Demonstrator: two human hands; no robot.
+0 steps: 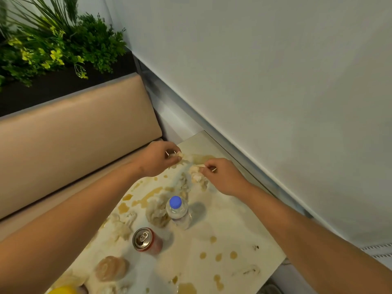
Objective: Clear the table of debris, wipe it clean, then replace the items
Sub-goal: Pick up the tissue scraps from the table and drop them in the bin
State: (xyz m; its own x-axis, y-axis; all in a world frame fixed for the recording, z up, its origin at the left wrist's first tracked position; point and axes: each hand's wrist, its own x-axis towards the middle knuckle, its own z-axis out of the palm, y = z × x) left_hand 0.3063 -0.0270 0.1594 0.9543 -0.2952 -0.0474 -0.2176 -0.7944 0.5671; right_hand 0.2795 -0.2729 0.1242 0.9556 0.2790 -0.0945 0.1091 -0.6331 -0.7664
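— Where does the debris sit, and what are the hands doing with it?

— Most of it lies along the far-left half of the table [250, 234]: crumpled tissues [158, 211] soaked among brown spills [148, 197]. At the far corner the left hand [158, 159] pinches a small wad of tissue and what looks like a toothpick [167, 153] between curled fingers, and the right hand [222, 177] pinches another toothpick [213, 169] beside a wet tissue clump [197, 175].

— How will that stuff handle?

— The observer judges the tissues light, soft and soggy (likely to tear or drip if tugged from one edge), so each clump is best gathered from underneath or bunched whole. The toothpicks are thin, stiff and easy to drop; a fingertip pinch at mid-length suits them.

— And the items to be put aside?

— A water bottle [177, 211] with a blue cap stands near the middle, touching a tissue pile on its left. A red can [146, 240], opened, stands nearer and to the left. The bottle looks clear and thin-walled, so a grip round the body below the cap seems safest; the can may hold liquid (the view does not show how much), so it should stay upright. A round bun-like thing [111, 271] lies near the left edge.
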